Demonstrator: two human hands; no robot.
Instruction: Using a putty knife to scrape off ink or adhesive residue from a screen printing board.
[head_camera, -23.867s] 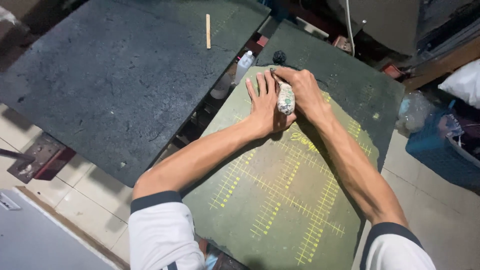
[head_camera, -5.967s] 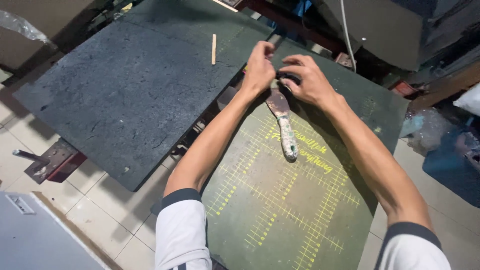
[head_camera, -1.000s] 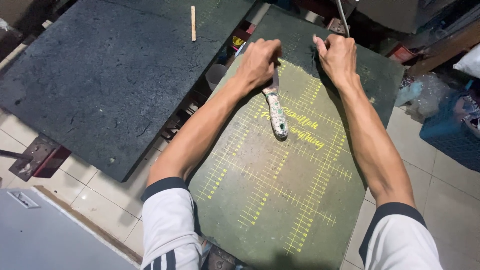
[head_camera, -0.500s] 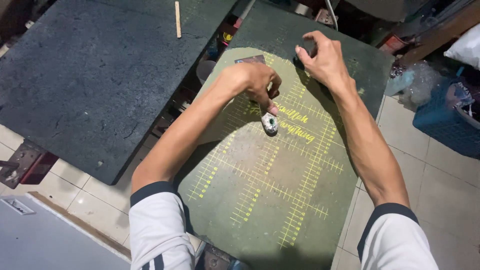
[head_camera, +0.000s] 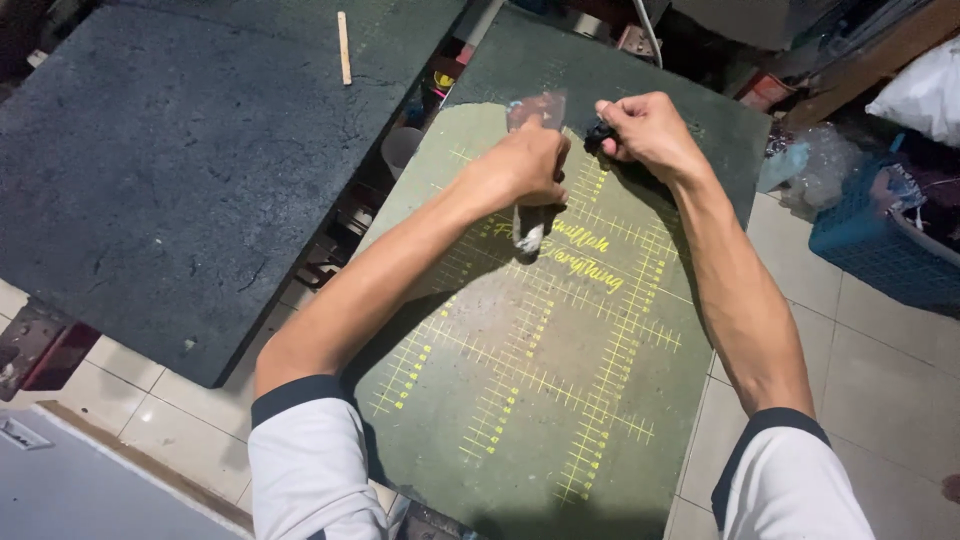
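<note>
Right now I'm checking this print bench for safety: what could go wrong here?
The left hand grips a paint-caked scraper over the green board; a slip could gouge or smear its yellow grid. The right hand pinches a small black object near the far edge, where it might drop.

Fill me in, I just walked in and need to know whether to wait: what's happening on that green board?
A person leans over a green board marked with yellow grid lines. The left hand grips a paint-smeared scraper, its clear blade pointing to the board's far end. The right hand pinches a small dark object against the board near that end. A wooden stick lies untouched on the dark board beside it.
</note>
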